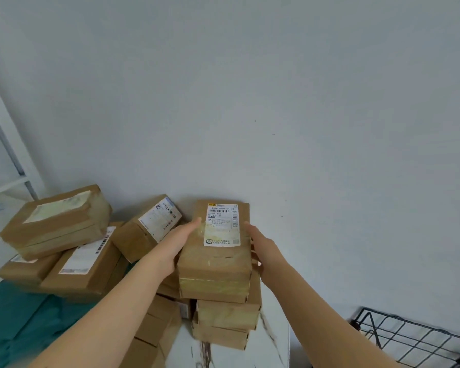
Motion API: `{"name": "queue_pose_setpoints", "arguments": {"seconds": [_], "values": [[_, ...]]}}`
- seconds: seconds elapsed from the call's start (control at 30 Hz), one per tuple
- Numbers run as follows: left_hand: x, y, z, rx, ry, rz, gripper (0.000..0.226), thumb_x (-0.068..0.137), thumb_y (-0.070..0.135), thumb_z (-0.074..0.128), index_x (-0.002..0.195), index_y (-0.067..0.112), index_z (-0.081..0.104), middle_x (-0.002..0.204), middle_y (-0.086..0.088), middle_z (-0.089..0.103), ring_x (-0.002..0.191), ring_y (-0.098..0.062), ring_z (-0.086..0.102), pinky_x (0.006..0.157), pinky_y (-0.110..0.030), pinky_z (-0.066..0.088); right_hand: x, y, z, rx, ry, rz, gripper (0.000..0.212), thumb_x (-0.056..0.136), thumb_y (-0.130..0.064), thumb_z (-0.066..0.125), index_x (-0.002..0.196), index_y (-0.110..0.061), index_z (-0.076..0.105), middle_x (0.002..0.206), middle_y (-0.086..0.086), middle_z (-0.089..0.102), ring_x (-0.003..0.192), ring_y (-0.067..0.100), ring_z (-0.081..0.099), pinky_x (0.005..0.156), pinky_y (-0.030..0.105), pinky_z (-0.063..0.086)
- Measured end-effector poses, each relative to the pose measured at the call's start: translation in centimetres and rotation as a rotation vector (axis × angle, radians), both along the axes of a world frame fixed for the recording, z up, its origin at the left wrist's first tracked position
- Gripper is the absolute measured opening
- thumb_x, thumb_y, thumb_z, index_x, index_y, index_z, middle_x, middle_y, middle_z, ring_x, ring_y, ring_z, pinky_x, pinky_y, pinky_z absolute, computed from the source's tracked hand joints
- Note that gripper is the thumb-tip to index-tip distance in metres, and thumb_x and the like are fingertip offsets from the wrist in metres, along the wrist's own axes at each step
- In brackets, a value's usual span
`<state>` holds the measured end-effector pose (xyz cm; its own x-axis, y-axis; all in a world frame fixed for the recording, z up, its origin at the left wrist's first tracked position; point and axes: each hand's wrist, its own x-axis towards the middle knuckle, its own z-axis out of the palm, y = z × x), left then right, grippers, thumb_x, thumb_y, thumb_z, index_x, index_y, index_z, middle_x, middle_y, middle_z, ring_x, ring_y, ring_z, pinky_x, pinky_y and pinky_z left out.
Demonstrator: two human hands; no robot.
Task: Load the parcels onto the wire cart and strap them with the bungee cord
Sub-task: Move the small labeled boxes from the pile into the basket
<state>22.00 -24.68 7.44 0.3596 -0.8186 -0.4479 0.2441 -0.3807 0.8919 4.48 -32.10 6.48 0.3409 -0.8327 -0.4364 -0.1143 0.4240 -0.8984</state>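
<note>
Clamps the top parcel (215, 261) between both palms at centre frame, atop a stack of parcels (227, 314) on the table (271, 349). Presses the left hand (179, 241) flat against its left side, fingers straight, tips beside the label (222, 224). Lays the right hand (260, 245) along its right side, fingers likewise extended. Shows more parcels (61, 216) heaped at left over a green cloth (24, 322); wire cart (414, 338) at lower right, well apart.
</note>
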Motion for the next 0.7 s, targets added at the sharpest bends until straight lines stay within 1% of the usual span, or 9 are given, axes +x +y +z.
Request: {"name": "queue_pose_setpoints", "arguments": {"seconds": [0.07, 0.13, 0.2, 0.27, 0.33, 0.4, 0.47, 0.57, 0.7], "values": [[-0.3, -0.2, 0.1, -0.009, 0.025, -0.048, 0.039, 0.088, 0.046, 0.058, 0.118, 0.022, 0.063, 0.107, -0.006, 0.071, 0.098, -0.026, 0.068, 0.087, -0.042, 0.053, 0.1, 0.1, -0.2, 0.061, -0.024, -0.040, 0.036, 0.089, -0.045, 0.057, 0.104, -0.013, 0.065, 0.079, -0.001, 0.064, 0.053, 0.009, 0.056, 0.048, 0.021, 0.041], [-0.3, -0.4, 0.1, -0.018, 0.038, -0.095, 0.044, 0.086, 0.045, 0.061, 0.123, 0.022, 0.060, 0.109, -0.005, 0.071, 0.098, -0.026, 0.068, 0.082, -0.042, 0.055, 0.6, 0.5, -0.2, 0.088, -0.044, -0.048, 0.041, 0.087, -0.050, 0.056, 0.107, -0.015, 0.066, 0.086, -0.001, 0.069, 0.066, 0.013, 0.061, 0.054, 0.024, 0.046], [-0.8, -0.5, 0.4, -0.029, 0.046, -0.073, 0.038, 0.088, 0.041, 0.060, 0.120, 0.021, 0.060, 0.108, -0.005, 0.071, 0.094, -0.024, 0.069, 0.070, -0.036, 0.056, 1.0, 0.7, -0.1, 0.089, -0.042, -0.036, 0.049, 0.083, -0.057, 0.055, 0.113, -0.020, 0.066, 0.099, 0.002, 0.072, 0.084, 0.020, 0.069, 0.074, 0.034, 0.057], [-1.1, -0.4, 0.8, -0.030, 0.044, -0.065, 0.038, 0.089, 0.039, 0.060, 0.121, 0.021, 0.059, 0.109, -0.005, 0.070, 0.095, -0.023, 0.068, 0.068, -0.033, 0.055, 1.2, 0.9, 0.1, 0.065, -0.029, -0.048, 0.056, 0.076, -0.062, 0.055, 0.114, -0.023, 0.067, 0.104, 0.004, 0.072, 0.094, 0.025, 0.069, 0.091, 0.042, 0.054], [-1.0, -0.5, 1.0, -0.050, 0.051, -0.054, 0.047, 0.085, 0.039, 0.065, 0.127, 0.019, 0.056, 0.112, -0.006, 0.069, 0.098, -0.025, 0.067, 0.072, -0.035, 0.055, 1.2, 1.0, 0.5, 0.039, -0.030, -0.053, 0.058, 0.071, -0.063, 0.058, 0.113, -0.023, 0.067, 0.104, 0.004, 0.073, 0.095, 0.026, 0.069, 0.092, 0.044, 0.053], [-0.9, -0.4, 1.2, -0.069, 0.079, -0.023, 0.050, 0.084, 0.038, 0.066, 0.128, 0.019, 0.054, 0.112, -0.007, 0.069, 0.097, -0.026, 0.067, 0.068, -0.035, 0.055, 0.9, 0.9, 0.7, 0.031, -0.062, -0.048, 0.065, 0.062, -0.064, 0.064, 0.114, -0.027, 0.065, 0.106, 0.001, 0.073, 0.097, 0.024, 0.069, 0.091, 0.046, 0.053], [-0.8, -0.3, 1.4, -0.106, 0.103, -0.016, 0.046, 0.086, 0.035, 0.065, 0.128, 0.019, 0.054, 0.111, -0.007, 0.069, 0.095, -0.025, 0.068, 0.065, -0.034, 0.055, 0.6, 0.9, 1.0, 0.006, -0.083, -0.020, 0.068, 0.057, -0.063, 0.068, 0.117, -0.031, 0.062, 0.109, -0.002, 0.071, 0.100, 0.022, 0.069, 0.090, 0.046, 0.054], [-1.2, 0.1, 2.2, -0.181, 0.075, -0.051, 0.033, 0.089, 0.030, 0.062, 0.121, 0.021, 0.060, 0.106, -0.004, 0.071, 0.091, -0.022, 0.069, 0.066, -0.034, 0.055, 0.1, 1.3, 1.6, -0.059, -0.101, 0.013, 0.062, 0.060, -0.051, 0.070, 0.117, -0.031, 0.059, 0.110, -0.001, 0.070, 0.102, 0.023, 0.067, 0.090, 0.049, 0.054], [-1.3, 0.4, 2.8, -0.251, -0.035, -0.063, 0.027, 0.089, 0.030, 0.061, 0.116, 0.027, 0.061, 0.106, 0.001, 0.072, 0.096, -0.020, 0.068, 0.081, -0.038, 0.054, -0.7, 1.6, 1.7, -0.060, -0.155, -0.015, 0.057, 0.058, -0.047, 0.071, 0.112, -0.032, 0.063, 0.112, 0.000, 0.070, 0.110, 0.027, 0.064, 0.096, 0.053, 0.048]]}}
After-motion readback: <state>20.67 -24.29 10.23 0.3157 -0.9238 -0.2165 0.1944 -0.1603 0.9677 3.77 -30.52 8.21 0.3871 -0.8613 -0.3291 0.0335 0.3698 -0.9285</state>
